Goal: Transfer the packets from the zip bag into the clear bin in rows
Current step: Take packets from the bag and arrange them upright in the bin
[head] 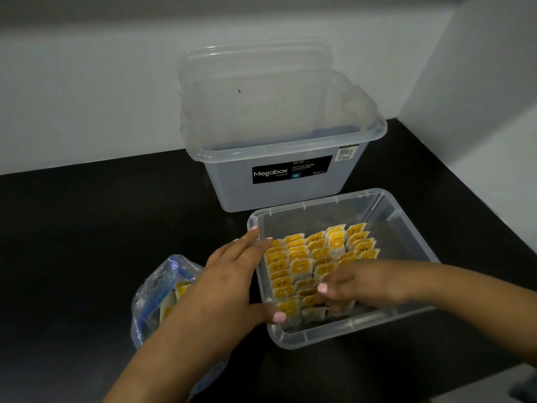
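Inside the clear bin (405, 221) we see yellow packets (316, 257) in rows; our right hand (348, 282) pinches one, our left hand (232, 274) lies flat against its wall. Left: crinkly zip bag (158, 295). Behind: taller tub (279, 170).

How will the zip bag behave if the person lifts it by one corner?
The zip bag is thin, crumpled film, so it will probably sag and fold. Packets remain inside, so they may slide to the lowest point. Its mouth looks open, so some could spill.
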`<state>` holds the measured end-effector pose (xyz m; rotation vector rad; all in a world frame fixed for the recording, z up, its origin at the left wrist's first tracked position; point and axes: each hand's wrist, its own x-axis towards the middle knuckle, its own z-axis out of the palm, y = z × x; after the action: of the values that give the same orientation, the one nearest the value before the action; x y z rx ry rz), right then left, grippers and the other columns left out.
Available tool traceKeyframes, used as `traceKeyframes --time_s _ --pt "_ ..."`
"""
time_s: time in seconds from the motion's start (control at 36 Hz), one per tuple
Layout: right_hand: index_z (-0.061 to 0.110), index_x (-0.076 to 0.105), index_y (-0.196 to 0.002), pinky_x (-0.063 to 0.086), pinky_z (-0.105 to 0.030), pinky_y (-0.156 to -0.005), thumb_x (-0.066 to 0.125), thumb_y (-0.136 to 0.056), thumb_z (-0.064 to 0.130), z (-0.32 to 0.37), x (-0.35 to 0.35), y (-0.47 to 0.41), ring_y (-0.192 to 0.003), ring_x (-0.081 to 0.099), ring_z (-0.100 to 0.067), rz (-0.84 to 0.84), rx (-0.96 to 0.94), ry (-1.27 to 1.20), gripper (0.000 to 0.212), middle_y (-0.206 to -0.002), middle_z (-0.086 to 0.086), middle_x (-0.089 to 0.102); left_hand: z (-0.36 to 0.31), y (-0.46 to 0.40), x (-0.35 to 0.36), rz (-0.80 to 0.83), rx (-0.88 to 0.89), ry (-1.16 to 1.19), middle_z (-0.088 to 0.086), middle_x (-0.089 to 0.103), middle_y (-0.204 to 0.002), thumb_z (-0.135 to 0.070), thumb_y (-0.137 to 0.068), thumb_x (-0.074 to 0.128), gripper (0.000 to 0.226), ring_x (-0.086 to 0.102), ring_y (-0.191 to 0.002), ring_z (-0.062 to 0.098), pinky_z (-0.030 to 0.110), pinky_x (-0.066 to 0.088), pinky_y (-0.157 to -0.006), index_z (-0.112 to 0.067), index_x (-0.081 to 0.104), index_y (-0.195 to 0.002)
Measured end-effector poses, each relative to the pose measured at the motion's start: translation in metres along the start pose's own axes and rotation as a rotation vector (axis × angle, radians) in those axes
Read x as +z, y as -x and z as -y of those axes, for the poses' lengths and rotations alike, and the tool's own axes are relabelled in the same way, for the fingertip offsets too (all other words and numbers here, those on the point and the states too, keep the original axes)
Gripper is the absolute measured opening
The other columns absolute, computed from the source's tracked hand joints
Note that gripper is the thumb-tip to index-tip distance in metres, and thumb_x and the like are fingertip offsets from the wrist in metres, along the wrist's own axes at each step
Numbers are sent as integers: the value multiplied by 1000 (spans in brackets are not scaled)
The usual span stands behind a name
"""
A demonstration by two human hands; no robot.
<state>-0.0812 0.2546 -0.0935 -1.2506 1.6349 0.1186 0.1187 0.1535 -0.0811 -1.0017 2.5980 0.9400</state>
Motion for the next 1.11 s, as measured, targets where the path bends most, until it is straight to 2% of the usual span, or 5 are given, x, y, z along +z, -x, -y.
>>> traceKeyframes --time_s 0.14,0.44,0.56,0.83,1.11 --pt "28 62 -99 43 -21 -76 40 -97 46 -3 1 1 -82 53 -1 -66 -24 1 28 -87 14 58 -1 1 0 1 -7 -7 -25 -11 -153 -47 -75 69 99 -4 -143 7 34 11 -117 -46 -2 -144" --pt "30 68 -106 50 -23 -84 66 -86 35 7 3 2 -88 58 1 -229 -48 201 20 -85 20 60 -5 4 2 -24 -13 -24 -24 -10 -154 -47 -77 68 96 -4 -144 7 35 11 -118 -45 -1 -144" --pt "31 67 -101 45 -19 -70 62 -88 40 18 -4 5 -69 50 4 -309 -63 263 16 -70 20 53 -2 6 0 -64 6 3 -24 0 -154 -46 -77 68 91 1 -143 4 32 14 -119 -47 6 -143" --pt "33 67 -90 55 -30 -77 63 -86 40 63 -17 22 -76 65 -4 -452 -245 71 9 -80 7 70 48 42 -35 -376 -144 63 -16 34 -145 -21 -85 64 57 34 -133 8 32 35 -109 -43 38 -131" --pt "35 64 -96 43 -13 -66 59 -91 29 141 25 -8 -74 60 1 -482 -346 146 9 -80 12 65 96 61 -24 -209 -426 187 -1 39 -143 -50 -74 69 98 48 -121 15 39 44 -101 -25 12 -149"
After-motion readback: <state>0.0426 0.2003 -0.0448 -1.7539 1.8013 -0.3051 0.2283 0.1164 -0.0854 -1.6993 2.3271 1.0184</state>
